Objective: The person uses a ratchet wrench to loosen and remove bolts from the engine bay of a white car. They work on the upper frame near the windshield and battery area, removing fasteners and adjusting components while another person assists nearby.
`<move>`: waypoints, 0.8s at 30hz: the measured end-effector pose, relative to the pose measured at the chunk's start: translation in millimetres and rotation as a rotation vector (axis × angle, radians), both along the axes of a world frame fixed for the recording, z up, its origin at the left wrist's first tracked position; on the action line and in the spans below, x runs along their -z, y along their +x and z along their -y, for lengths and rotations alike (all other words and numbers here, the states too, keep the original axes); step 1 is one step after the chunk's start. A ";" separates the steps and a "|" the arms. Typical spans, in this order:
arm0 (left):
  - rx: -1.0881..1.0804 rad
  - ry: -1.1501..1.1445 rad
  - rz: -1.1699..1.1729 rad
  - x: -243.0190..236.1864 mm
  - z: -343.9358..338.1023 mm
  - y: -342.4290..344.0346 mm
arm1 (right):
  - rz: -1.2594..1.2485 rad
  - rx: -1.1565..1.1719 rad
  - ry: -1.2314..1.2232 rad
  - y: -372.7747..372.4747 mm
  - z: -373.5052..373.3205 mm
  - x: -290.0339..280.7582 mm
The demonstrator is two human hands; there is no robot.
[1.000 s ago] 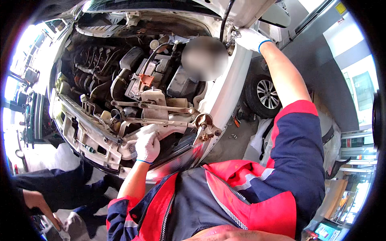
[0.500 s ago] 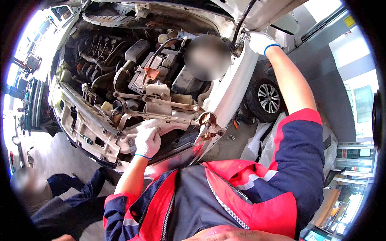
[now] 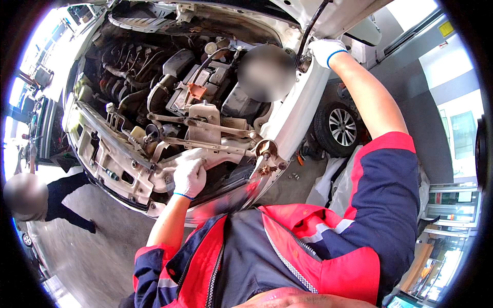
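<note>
My left hand (image 3: 190, 177), in a white glove, has its fingers curled on a white metal panel (image 3: 221, 155) at the front of an open engine bay. A dirty metal linkage with rods (image 3: 228, 132) lies across the bay just above it. My right hand (image 3: 326, 51), also gloved, is closed at the top of the white fender (image 3: 303, 108), beside the black rod (image 3: 314, 23) under the raised hood (image 3: 336, 10); what its fingertips hold is hidden. The battery (image 3: 179, 97) and engine hoses (image 3: 123, 77) show behind the linkage.
A loose wheel (image 3: 341, 127) lies right of the fender, with small tools (image 3: 300, 159) and pale sheeting (image 3: 326, 187) on the floor. A person in dark clothing (image 3: 67, 200) is at the left, near racks or equipment (image 3: 38, 133). A grey wall (image 3: 411, 92) stands at the right.
The other person has moved up and away from the lower left toward the equipment. My right hand has shifted slightly at the fender; my left hand stays on the panel.
</note>
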State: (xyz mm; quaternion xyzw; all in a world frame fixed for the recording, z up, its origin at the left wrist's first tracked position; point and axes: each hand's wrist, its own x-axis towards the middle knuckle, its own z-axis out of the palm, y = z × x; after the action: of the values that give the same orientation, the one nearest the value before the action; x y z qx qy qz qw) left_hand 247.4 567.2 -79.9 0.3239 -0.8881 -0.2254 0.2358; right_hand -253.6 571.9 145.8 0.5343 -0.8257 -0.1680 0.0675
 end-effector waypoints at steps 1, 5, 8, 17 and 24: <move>-0.004 -0.003 -0.002 -0.1 -0.5 1.7 | 0.008 0.006 -0.021 4.4 0.7 -1.3; 0.026 0.002 -0.018 -1.3 1.5 -7.1 | 0.542 0.337 -0.126 -50.1 6.5 41.6; 0.001 -0.025 0.026 3.2 0.3 -2.6 | 0.791 0.508 -0.083 -16.7 11.1 11.7; 0.025 0.009 0.051 -0.3 1.2 -3.4 | 0.281 0.256 -0.046 -25.5 0.3 11.8; 0.006 0.002 0.029 4.7 2.1 -0.6 | -0.071 -0.245 0.525 -37.2 20.6 15.8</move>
State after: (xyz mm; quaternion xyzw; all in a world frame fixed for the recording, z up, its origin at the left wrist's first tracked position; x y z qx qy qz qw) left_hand 246.8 565.1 -84.6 0.3248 -0.8922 -0.2220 0.2218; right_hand -290.8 551.3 130.0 0.6229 -0.6805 -0.3852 -0.0244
